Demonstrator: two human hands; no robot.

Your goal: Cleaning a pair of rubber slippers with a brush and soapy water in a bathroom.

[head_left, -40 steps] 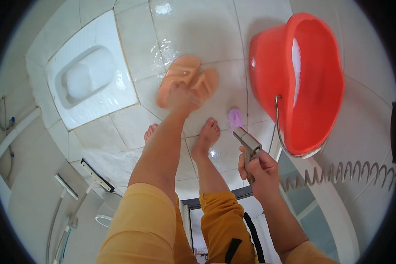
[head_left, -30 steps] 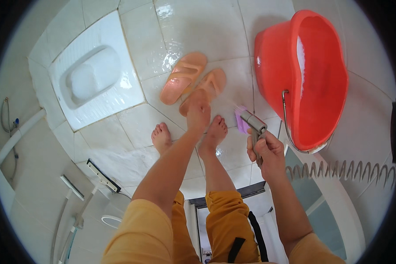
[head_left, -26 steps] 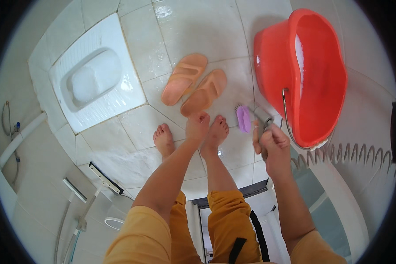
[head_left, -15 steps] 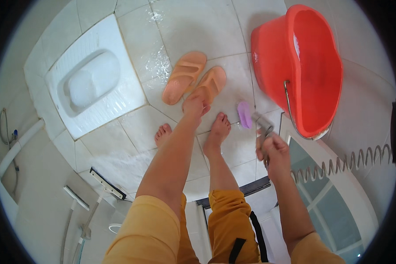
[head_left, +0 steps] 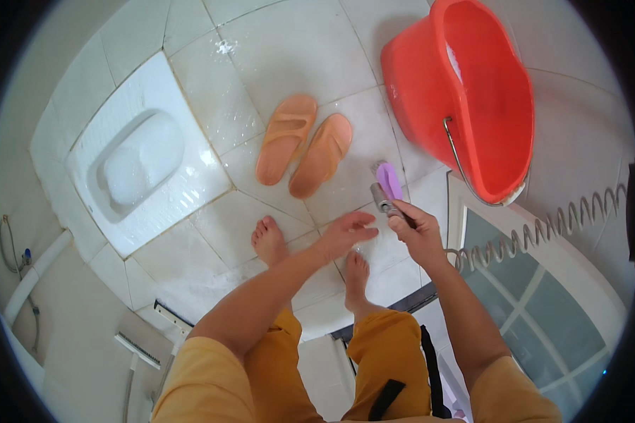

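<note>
My right hand (head_left: pixel 422 236) is wrapped round the handle of a grey hand-held sprayer (head_left: pixel 382 199), whose coiled hose (head_left: pixel 543 240) runs off to the right. Its head covers part of a purple scrub brush (head_left: pixel 389 178) on the wet floor. My left hand (head_left: pixel 349 233) hovers above the tiles left of the sprayer, fingers loosely bent and apart, holding nothing. Beyond it, a pair of orange slippers lies side by side, the left slipper (head_left: pixel 287 139) a bit farther away than the right slipper (head_left: pixel 322 156).
A large red bucket (head_left: pixel 416 92) with a wire handle stands at the far right. At left a white squat toilet (head_left: pixel 137 166) is set into the floor. A squeegee (head_left: pixel 173 316) and a long-handled brush (head_left: pixel 138 350) are at lower left; a glazed white door (head_left: pixel 536 296) is at right.
My left hand has let go of the right slipper and drawn back toward me and rightward. That slipper now lies flat, apart from the other. The sprayer has moved left.
</note>
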